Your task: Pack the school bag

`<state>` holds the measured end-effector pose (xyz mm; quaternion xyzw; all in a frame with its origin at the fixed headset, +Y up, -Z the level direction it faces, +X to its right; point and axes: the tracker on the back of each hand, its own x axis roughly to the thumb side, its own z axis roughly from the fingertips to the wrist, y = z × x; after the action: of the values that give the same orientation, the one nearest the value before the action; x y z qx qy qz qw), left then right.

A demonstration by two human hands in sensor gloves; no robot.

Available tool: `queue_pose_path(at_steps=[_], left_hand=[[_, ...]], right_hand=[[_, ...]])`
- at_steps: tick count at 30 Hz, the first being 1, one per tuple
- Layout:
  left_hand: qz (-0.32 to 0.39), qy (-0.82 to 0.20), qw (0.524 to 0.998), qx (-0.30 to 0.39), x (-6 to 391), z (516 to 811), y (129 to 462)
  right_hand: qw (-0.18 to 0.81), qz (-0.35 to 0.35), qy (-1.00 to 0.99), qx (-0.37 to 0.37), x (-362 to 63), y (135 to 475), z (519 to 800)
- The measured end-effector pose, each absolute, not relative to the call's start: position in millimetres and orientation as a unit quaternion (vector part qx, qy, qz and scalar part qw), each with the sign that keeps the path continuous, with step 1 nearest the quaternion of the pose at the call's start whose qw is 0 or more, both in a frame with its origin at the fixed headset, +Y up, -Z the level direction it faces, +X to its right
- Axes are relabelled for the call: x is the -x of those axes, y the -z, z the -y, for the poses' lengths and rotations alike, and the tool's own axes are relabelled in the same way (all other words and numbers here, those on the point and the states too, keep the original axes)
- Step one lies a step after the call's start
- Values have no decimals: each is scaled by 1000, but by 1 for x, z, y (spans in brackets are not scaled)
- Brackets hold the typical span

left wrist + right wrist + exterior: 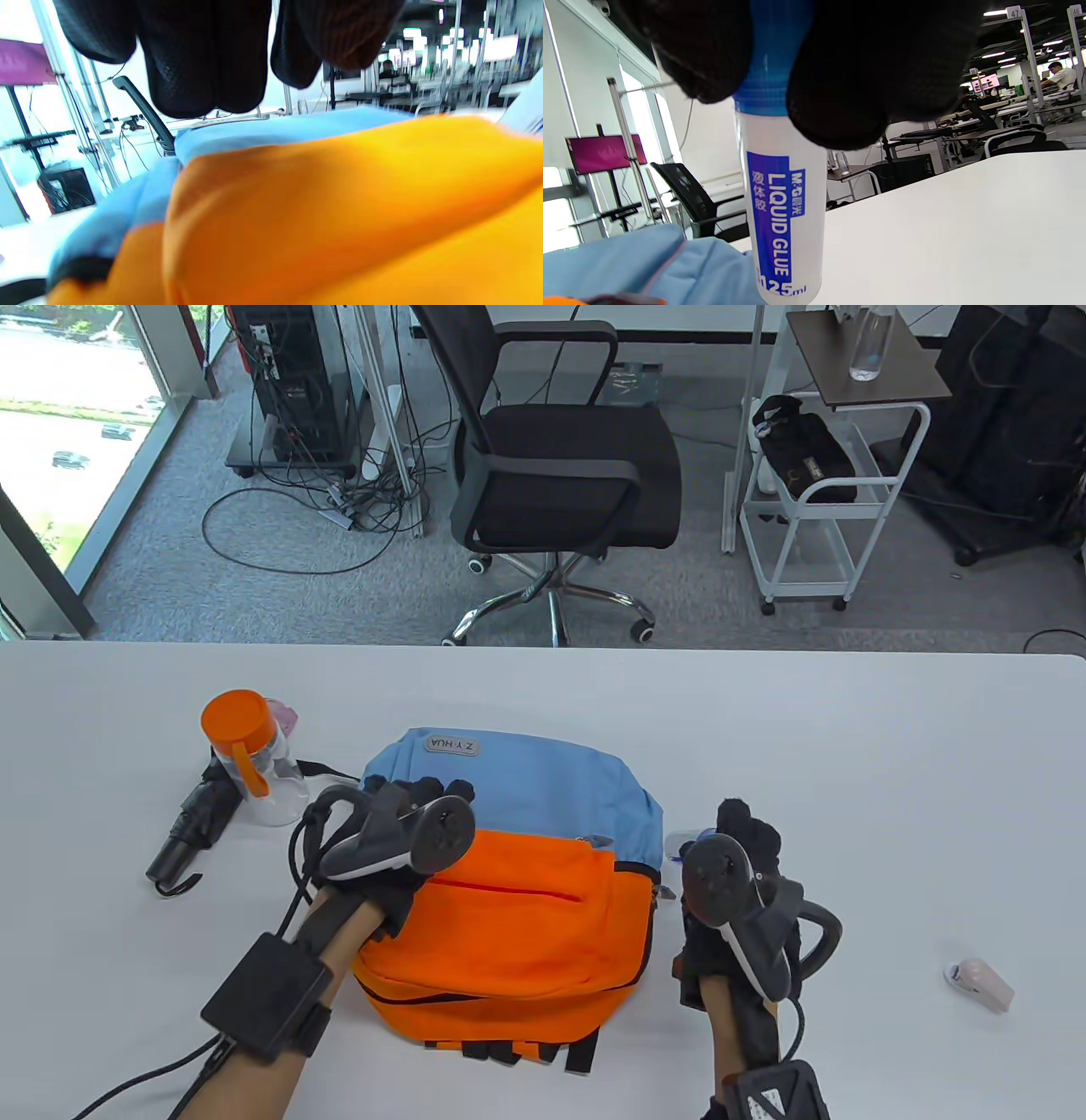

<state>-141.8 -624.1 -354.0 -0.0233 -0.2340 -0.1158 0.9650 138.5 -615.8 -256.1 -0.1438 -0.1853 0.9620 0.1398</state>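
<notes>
A blue and orange school bag (526, 882) lies flat on the white table (848, 746), with its zips shut as far as I can see. My left hand (424, 802) is over the bag's left side, where blue meets orange. In the left wrist view its fingers (199, 63) hang loosely just above the bag (339, 190) and grip nothing. My right hand (738, 827) is just right of the bag and pinches a liquid glue bottle (679, 846) by its blue cap. The right wrist view shows the hand (772, 84) holding the bottle (780, 203) upright beside the bag's blue edge (649, 262).
A clear cup with an orange lid (246, 755) and a folded black umbrella (191, 831) lie left of the bag. A small pink and white object (980, 982) lies at the right. An office chair (560, 466) stands beyond the table's far edge.
</notes>
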Motion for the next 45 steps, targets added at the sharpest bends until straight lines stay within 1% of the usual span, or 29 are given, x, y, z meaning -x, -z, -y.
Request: queue_pose_path(at_steps=[1,2,3,4,6,7,8,10,13,15,18,19,20,21,23,25,27,28,30,31,32,33,35,36,37,40,42,43,45], left_hand=[[230,151,960,47,136,628,362],[213,182,959,40,134,630,369],[218,205,954,20,132,634,374],[224,208,952,10,130,636,378],[233,204,950,28,130,644,382],[241,202,948,53,130,647,383],[242,194,945,104,131,654,383],[226,183,944,157,134,662,381],[235,164,939,189,138,664,381],[232,138,948,170,141,665,380],[255,138,956,35,144,668,377],[281,135,950,24,144,668,373],[296,139,945,-7,143,667,371],[314,159,936,-13,142,663,373],[294,121,948,1,145,652,374],[275,51,960,-9,153,633,378],[267,29,963,-17,158,621,379],[265,22,964,-17,160,617,379],[268,3,963,-17,160,615,378],[270,-2,963,-9,159,615,378],[269,7,963,-6,159,616,377],[276,24,961,-16,161,615,377],[277,10,961,-17,165,614,378],[277,-13,961,-19,167,612,379],[279,-26,960,-21,166,611,379],[290,-14,957,-29,160,607,378],[293,1,956,-29,158,607,376],[294,7,955,-35,159,607,376],[292,8,956,-37,162,607,376]], right_hand=[[161,197,-956,148,-139,254,619],[180,200,-952,146,-139,254,622],[188,212,-948,143,-140,253,624],[195,222,-945,139,-141,252,625],[201,237,-941,131,-142,250,628],[205,240,-940,127,-143,250,629],[211,241,-939,126,-144,250,631],[223,239,-937,127,-145,250,632],[243,249,-929,127,-144,249,632],[252,257,-926,118,-142,247,630],[289,254,-918,93,-134,240,619],[323,237,-912,84,-130,237,616],[343,226,-909,76,-127,236,615],[368,202,-906,57,-120,236,613],[392,172,-903,29,-106,238,614],[413,119,-903,-3,-81,246,619],[431,74,-899,-20,-64,258,628],[470,26,-882,-19,-53,272,640],[494,-23,-869,-7,-38,288,653],[465,-20,-885,-13,-31,294,655],[400,-8,-916,-32,-25,298,652],[302,12,-952,-49,-21,301,647],[188,61,-979,-59,-16,302,635],[181,94,-978,-41,-15,301,632],[182,105,-977,-40,-12,303,631],[139,76,-982,-102,3,309,635],[84,62,-987,-118,12,314,639],[49,61,-991,-109,15,319,641],[-19,12,-997,-80,10,333,651]])
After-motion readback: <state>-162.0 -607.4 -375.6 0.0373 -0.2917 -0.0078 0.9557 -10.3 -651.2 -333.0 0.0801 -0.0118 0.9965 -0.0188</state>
